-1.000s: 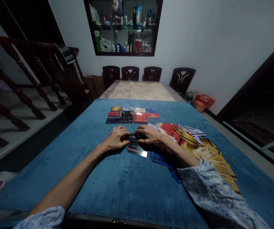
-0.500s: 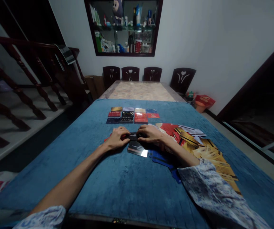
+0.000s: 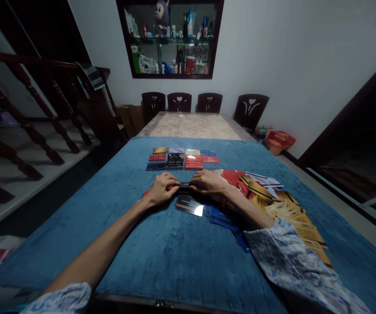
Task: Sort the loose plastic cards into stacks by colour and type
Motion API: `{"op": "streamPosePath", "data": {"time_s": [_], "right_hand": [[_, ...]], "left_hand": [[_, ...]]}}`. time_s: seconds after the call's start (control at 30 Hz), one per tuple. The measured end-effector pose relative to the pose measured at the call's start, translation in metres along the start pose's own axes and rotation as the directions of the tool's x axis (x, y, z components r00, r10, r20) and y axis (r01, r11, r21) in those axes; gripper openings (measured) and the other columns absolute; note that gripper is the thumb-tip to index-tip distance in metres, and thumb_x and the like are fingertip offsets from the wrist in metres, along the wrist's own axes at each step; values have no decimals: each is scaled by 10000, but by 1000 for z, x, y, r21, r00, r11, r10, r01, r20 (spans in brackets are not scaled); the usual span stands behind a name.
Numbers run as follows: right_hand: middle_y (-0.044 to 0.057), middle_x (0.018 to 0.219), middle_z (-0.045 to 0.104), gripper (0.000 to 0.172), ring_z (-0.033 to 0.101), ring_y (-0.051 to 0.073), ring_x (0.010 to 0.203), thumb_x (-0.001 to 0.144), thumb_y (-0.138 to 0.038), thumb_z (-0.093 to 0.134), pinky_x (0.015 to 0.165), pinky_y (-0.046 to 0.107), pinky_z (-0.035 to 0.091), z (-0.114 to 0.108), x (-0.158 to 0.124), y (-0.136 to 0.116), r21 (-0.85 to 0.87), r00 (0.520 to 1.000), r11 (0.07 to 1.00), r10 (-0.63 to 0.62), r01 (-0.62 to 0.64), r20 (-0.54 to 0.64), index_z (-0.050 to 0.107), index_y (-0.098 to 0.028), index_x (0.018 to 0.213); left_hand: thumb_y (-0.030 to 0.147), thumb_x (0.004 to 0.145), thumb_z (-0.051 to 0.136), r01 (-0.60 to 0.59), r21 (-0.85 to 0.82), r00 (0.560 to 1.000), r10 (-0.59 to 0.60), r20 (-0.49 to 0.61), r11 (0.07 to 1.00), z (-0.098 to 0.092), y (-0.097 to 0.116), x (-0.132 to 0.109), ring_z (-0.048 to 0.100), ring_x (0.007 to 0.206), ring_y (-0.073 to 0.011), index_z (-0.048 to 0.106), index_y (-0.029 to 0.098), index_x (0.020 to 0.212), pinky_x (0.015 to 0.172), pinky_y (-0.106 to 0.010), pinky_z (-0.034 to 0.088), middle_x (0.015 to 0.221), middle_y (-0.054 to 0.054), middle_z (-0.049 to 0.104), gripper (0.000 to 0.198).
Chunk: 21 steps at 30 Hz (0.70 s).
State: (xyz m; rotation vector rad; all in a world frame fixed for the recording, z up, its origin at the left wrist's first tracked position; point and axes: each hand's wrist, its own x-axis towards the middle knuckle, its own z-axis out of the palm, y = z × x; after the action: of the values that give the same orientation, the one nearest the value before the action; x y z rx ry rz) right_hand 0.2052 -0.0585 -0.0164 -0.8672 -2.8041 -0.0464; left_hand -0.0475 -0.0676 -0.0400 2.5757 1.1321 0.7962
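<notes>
Between my hands is a black card (image 3: 184,185), or a thin stack of them; my fingers hide its ends. My left hand (image 3: 162,188) pinches its left end, and my right hand (image 3: 205,182) grips the right end. Just below lies a dark, shiny card (image 3: 189,205) flat on the cloth. A bit of a red card (image 3: 146,191) shows beside my left hand. Blue cards (image 3: 222,216) lie partly under my right forearm. Beyond my hands, cards sit in neat rows, among them a red stack (image 3: 193,163) and a black stack (image 3: 174,164).
A loose heap of gold cards (image 3: 292,211), with red cards (image 3: 232,178) and white ones, spreads to the right of my right arm. Blue cloth (image 3: 116,244) covers the near table. Chairs (image 3: 179,103) stand at the far end, and a railing (image 3: 44,104) runs along the left.
The black card between my hands has tipped, so less of its printed face shows and its edge faces me. My hands have barely moved.
</notes>
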Motion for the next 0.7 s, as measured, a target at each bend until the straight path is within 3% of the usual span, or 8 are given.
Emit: {"op": "streamPosePath", "data": {"time_s": [0.27, 0.7], "right_hand": [[105, 908, 754, 279, 644, 173, 812, 1020, -304, 501, 726, 287, 451, 16, 2, 9, -28, 986, 996, 85, -90, -140, 738, -194, 1120], [100, 998, 744, 261, 654, 186, 885, 987, -192, 539, 769, 287, 452, 27, 4, 12, -39, 947, 964, 248, -261, -202, 648, -205, 1225]], "left_hand": [[174, 909, 525, 4, 32, 1000, -3, -29, 999, -1, -5, 5, 609, 1028, -235, 791, 233, 1021, 957, -442, 437, 1014, -61, 758, 294], [93, 879, 505, 8, 78, 999, -5, -38, 997, -1, -19, 24, 594, 987, -234, 774, 196, 1048, 893, -391, 486, 968, -82, 728, 334]]}}
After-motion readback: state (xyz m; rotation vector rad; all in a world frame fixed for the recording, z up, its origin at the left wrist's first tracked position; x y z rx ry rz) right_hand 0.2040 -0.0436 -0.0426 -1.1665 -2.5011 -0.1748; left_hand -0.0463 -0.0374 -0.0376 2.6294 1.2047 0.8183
